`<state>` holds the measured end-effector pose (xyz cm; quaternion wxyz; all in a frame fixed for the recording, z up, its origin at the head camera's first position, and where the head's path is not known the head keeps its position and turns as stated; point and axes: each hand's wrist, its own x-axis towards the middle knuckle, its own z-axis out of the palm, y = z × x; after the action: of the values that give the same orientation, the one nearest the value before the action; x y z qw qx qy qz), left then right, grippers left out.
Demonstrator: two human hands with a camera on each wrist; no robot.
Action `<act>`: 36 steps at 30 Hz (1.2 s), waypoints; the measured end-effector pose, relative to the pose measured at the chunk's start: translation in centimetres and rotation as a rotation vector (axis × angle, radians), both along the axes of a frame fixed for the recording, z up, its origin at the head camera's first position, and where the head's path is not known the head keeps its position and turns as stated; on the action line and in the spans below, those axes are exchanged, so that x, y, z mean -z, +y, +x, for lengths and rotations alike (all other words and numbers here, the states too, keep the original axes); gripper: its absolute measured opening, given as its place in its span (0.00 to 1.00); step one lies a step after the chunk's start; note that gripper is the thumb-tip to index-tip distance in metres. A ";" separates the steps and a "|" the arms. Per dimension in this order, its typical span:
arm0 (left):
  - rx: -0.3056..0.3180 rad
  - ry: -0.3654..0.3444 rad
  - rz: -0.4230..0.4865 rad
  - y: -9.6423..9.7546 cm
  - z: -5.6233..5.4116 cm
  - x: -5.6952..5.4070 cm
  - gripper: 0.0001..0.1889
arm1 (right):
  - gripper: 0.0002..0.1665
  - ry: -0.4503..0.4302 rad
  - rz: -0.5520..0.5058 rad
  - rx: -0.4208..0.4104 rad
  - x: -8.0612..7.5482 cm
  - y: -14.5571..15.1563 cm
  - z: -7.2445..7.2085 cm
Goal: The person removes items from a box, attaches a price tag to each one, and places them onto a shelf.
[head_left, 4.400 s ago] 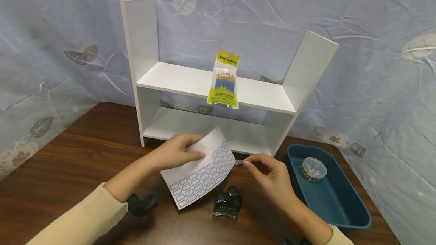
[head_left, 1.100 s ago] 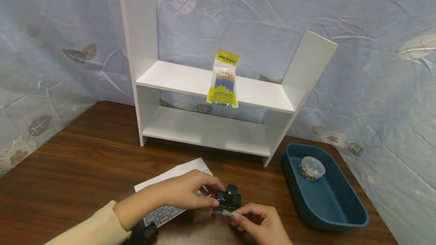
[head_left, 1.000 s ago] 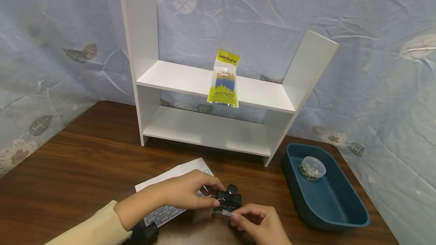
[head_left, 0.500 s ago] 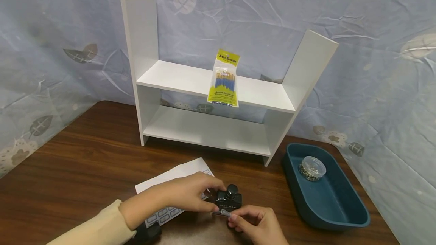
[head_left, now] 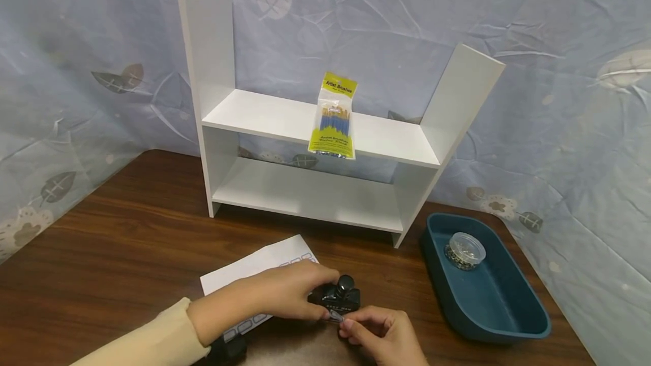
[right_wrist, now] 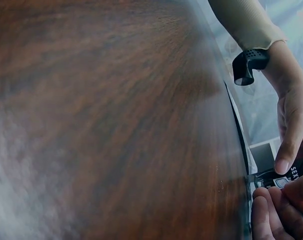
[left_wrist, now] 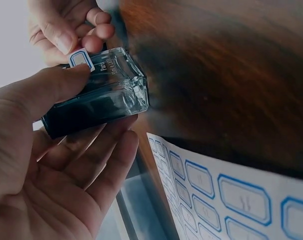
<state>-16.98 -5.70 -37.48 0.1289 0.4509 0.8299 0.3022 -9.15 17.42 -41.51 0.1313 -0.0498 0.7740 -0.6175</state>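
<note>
Lying on the brown table (head_left: 127, 225), the white sheet of stickers (head_left: 244, 267) came first on the left, partly hidden by the left arm. It was near the hands, maybe so it was easy to reach. Next came the left hand (head_left: 290, 295). It gripped the dark glass bottle (head_left: 348, 300), thumb in front and fingers behind, only as wide apart as the bottle was thick. That grip was probably to stop the bottle from slipping or turning. I could not tell if its bottom touched the table. Behind the hands stood the white shelf (head_left: 264, 112), with the bag of brushes (head_left: 332, 123) at the middle of its upper board. At the front of the bottle was one small sticker (head_left: 335, 316). The left thumb seemed to touch one end, perhaps to press it down. The right hand (head_left: 383, 332) pinched the other end with thumb and finger, a very narrow hold, likely to guide it straight. Farthest right was the blue tray (head_left: 503, 304), with the round clear tub (head_left: 467, 250) in it, well apart from the bottle, maybe to leave room for the hands.
</note>
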 end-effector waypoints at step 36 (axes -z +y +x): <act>-0.076 0.132 -0.061 0.8 0.8 -0.1 0.15 | 0.11 0.177 0.213 0.000 -0.4 -0.3 0.3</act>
<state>-16.15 -4.91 -37.42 0.0760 0.4340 0.8618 0.2512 -8.83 17.09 -41.16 0.0673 -0.0898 0.8438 -0.5249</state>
